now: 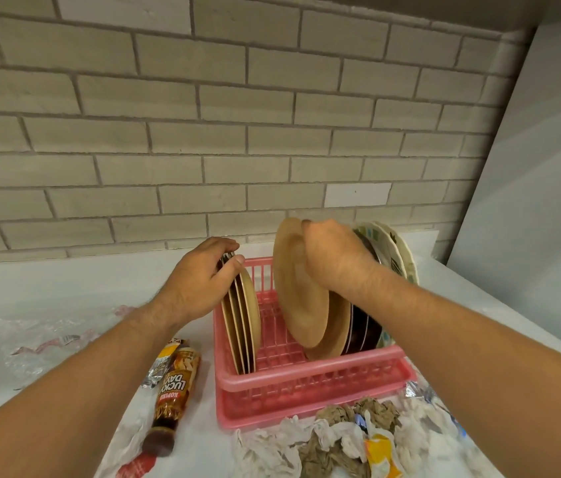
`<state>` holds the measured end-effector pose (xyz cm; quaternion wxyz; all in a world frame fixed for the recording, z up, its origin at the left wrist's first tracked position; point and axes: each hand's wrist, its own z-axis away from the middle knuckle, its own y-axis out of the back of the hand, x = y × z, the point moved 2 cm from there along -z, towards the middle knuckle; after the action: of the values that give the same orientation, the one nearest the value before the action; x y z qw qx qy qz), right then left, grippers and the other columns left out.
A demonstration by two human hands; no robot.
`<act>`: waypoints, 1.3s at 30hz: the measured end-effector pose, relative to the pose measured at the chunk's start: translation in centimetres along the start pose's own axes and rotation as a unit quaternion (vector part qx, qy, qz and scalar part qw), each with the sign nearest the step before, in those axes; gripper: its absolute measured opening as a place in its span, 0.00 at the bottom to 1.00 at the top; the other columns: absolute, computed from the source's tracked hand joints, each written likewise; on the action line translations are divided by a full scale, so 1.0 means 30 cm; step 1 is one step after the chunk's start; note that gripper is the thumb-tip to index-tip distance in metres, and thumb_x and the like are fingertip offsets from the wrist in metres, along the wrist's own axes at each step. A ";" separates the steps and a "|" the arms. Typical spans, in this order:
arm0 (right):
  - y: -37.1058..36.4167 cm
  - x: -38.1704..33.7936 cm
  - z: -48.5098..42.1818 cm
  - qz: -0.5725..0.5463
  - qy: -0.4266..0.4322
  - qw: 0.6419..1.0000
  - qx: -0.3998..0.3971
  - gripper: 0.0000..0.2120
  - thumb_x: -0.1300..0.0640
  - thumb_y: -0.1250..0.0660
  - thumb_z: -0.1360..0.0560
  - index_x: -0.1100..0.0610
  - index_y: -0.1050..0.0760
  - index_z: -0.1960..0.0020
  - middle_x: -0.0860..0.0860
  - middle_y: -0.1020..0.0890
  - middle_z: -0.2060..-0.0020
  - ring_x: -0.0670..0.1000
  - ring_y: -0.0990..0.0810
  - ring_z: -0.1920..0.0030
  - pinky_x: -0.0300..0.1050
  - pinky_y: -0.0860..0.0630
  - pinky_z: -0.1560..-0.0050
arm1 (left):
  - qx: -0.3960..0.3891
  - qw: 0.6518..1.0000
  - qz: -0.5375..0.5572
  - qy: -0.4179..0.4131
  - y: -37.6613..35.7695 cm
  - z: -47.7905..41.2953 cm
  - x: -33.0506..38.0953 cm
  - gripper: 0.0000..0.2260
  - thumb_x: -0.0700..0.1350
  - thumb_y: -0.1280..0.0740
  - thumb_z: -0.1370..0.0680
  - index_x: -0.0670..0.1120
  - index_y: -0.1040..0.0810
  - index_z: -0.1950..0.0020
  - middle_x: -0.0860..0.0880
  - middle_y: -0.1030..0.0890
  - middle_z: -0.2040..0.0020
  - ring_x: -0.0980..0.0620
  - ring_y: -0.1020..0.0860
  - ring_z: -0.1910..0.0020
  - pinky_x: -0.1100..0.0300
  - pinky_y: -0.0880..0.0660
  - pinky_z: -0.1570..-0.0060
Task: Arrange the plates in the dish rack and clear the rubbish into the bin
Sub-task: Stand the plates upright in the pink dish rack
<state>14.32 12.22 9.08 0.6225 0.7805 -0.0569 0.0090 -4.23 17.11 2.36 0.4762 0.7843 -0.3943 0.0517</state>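
A pink plastic dish rack (306,377) stands on the white counter. At its left end several tan plates (242,322) stand on edge, and my left hand (199,281) grips their top rims. My right hand (334,257) holds the top of a tan plate (298,288) that leans against more tan and dark plates in the right half of the rack. Patterned white plates (398,253) stand behind them at the far right. No bin is in view.
A brown Lucky Day bottle (173,395) lies on the counter left of the rack, beside foil wrappers (160,367). Crumpled tissues and brown paper (344,439) lie in front of the rack. Clear plastic wrap (41,339) lies at the left. A brick wall rises behind.
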 end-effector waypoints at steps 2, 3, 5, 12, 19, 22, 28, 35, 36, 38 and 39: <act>-0.030 -0.015 0.013 0.006 0.010 1.000 -0.012 0.18 0.61 0.33 0.24 0.59 0.30 0.35 0.56 0.21 0.47 0.55 0.21 0.48 0.46 0.25 0.53 | 0.000 1.000 -0.001 0.001 0.002 0.001 0.001 0.17 0.50 0.41 0.19 0.45 0.27 0.33 0.48 0.25 0.35 0.52 0.29 0.37 0.62 0.35 0.41; -0.038 -0.022 0.017 0.010 0.012 1.000 -0.020 0.20 0.61 0.33 0.24 0.59 0.32 0.33 0.57 0.23 0.44 0.56 0.23 0.44 0.46 0.25 0.49 | -0.001 1.000 0.000 0.001 0.003 0.001 0.001 0.17 0.50 0.41 0.19 0.45 0.27 0.33 0.48 0.25 0.35 0.52 0.29 0.37 0.62 0.35 0.41; -0.047 -0.029 0.020 0.015 0.016 0.999 -0.035 0.24 0.60 0.33 0.24 0.59 0.35 0.30 0.57 0.25 0.40 0.57 0.25 0.40 0.47 0.26 0.45 | -0.002 1.000 -0.001 0.002 0.004 0.002 0.000 0.17 0.50 0.41 0.19 0.45 0.27 0.33 0.48 0.25 0.35 0.52 0.29 0.37 0.61 0.34 0.40; 0.008 0.003 0.010 -0.015 0.006 0.999 0.031 0.17 0.65 0.35 0.25 0.61 0.30 0.37 0.56 0.21 0.55 0.55 0.23 0.59 0.44 0.30 0.63 | -0.004 1.000 0.005 0.002 0.004 0.002 -0.003 0.17 0.50 0.41 0.19 0.45 0.27 0.34 0.48 0.25 0.36 0.52 0.28 0.37 0.60 0.34 0.40; -0.090 -0.017 0.045 -0.034 0.028 0.999 0.003 0.17 0.61 0.33 0.25 0.60 0.31 0.38 0.55 0.24 0.55 0.54 0.23 0.57 0.45 0.26 0.59 | -0.005 1.000 0.003 0.003 0.003 0.002 -0.003 0.17 0.50 0.41 0.19 0.45 0.28 0.33 0.48 0.25 0.35 0.52 0.29 0.36 0.59 0.33 0.39; -0.100 -0.018 0.047 -0.065 -0.003 0.998 -0.025 0.20 0.60 0.32 0.26 0.59 0.33 0.36 0.57 0.23 0.51 0.54 0.21 0.55 0.47 0.22 0.56 | -0.004 1.000 0.007 0.003 0.003 0.004 0.000 0.17 0.50 0.41 0.19 0.45 0.27 0.33 0.49 0.25 0.35 0.52 0.29 0.36 0.59 0.33 0.38; -0.064 0.012 0.046 -0.061 -0.054 0.995 -0.063 0.17 0.64 0.32 0.27 0.60 0.28 0.39 0.57 0.22 0.49 0.57 0.20 0.50 0.48 0.21 0.52 | -0.005 1.000 0.009 0.007 -0.001 0.002 0.002 0.17 0.50 0.41 0.19 0.45 0.28 0.33 0.48 0.26 0.34 0.52 0.29 0.35 0.59 0.34 0.37; -0.041 0.059 0.057 -0.041 -0.059 0.994 -0.084 0.23 0.64 0.32 0.27 0.60 0.32 0.33 0.58 0.23 0.43 0.57 0.21 0.45 0.50 0.23 0.43 | -0.008 1.000 0.002 0.007 0.000 0.002 -0.002 0.17 0.50 0.42 0.19 0.45 0.28 0.33 0.48 0.25 0.35 0.52 0.29 0.36 0.60 0.34 0.39; -0.038 0.059 0.059 -0.039 -0.057 0.994 -0.089 0.23 0.64 0.32 0.26 0.60 0.32 0.33 0.58 0.23 0.42 0.57 0.22 0.44 0.50 0.24 0.42 | -0.008 1.000 0.001 0.008 -0.001 0.001 -0.001 0.17 0.50 0.42 0.19 0.45 0.28 0.33 0.48 0.25 0.35 0.52 0.29 0.36 0.60 0.34 0.39; -0.037 0.060 0.063 -0.045 -0.055 0.993 -0.090 0.22 0.63 0.32 0.26 0.61 0.32 0.33 0.58 0.23 0.41 0.57 0.22 0.44 0.51 0.24 0.42 | -0.009 1.000 0.001 0.008 -0.001 0.002 0.000 0.17 0.50 0.42 0.19 0.45 0.28 0.33 0.48 0.25 0.35 0.52 0.29 0.36 0.61 0.34 0.39; -0.036 0.061 0.064 -0.047 -0.053 0.994 -0.087 0.22 0.63 0.32 0.26 0.61 0.31 0.33 0.59 0.23 0.41 0.57 0.22 0.44 0.50 0.24 0.42 | -0.010 1.000 0.002 0.008 -0.001 0.002 0.001 0.17 0.50 0.42 0.19 0.45 0.28 0.33 0.48 0.25 0.35 0.52 0.29 0.36 0.61 0.34 0.39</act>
<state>16.14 10.43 7.77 0.6839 0.7246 -0.0537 -0.0662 -4.20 17.05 2.32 0.4870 0.7780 -0.3930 0.0549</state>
